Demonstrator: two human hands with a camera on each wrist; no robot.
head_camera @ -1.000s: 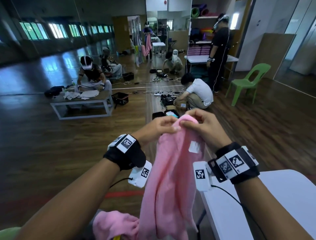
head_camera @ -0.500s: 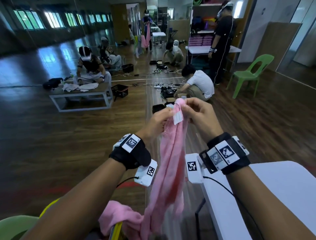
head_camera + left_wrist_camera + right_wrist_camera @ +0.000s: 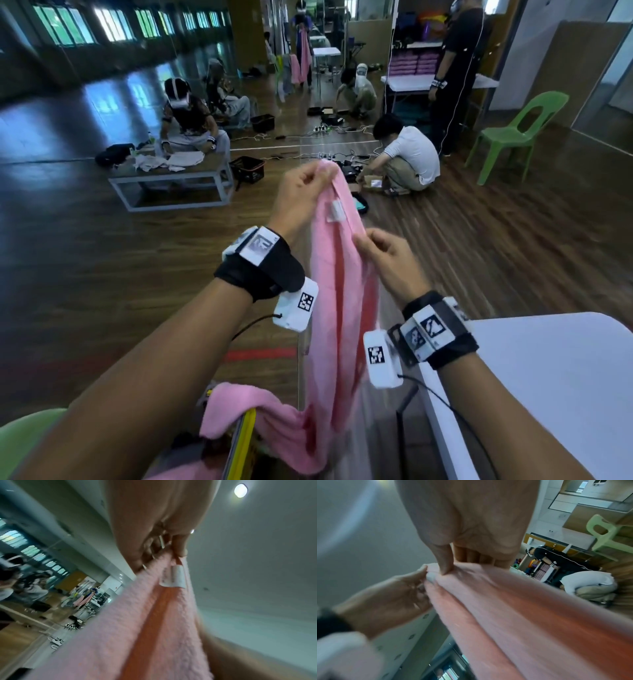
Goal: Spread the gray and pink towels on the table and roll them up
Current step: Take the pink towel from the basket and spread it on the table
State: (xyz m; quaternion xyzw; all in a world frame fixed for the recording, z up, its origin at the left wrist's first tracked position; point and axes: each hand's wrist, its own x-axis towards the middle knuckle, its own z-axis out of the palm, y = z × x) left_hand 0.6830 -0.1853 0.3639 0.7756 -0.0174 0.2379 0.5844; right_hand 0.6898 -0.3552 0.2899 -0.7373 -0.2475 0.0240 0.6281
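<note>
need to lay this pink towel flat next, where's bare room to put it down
The white table at lower right shows bare top beyond the right hand and wrist. It is crowded at lower left, where the pink towel, pinched high by the left hand, trails over a yellow-edged thing.

the left hand is pinching the top corner of the towel, and the right hand is pinching its edge lower down and to the right, just below the label. the towel is hanging down between the two forearms, its lower end trailing over something at the bottom left. the table is sitting to the right, under the right forearm. ahead on the floor a person is crouching; a low bench is standing to the left of them, a chair to the right.
</note>
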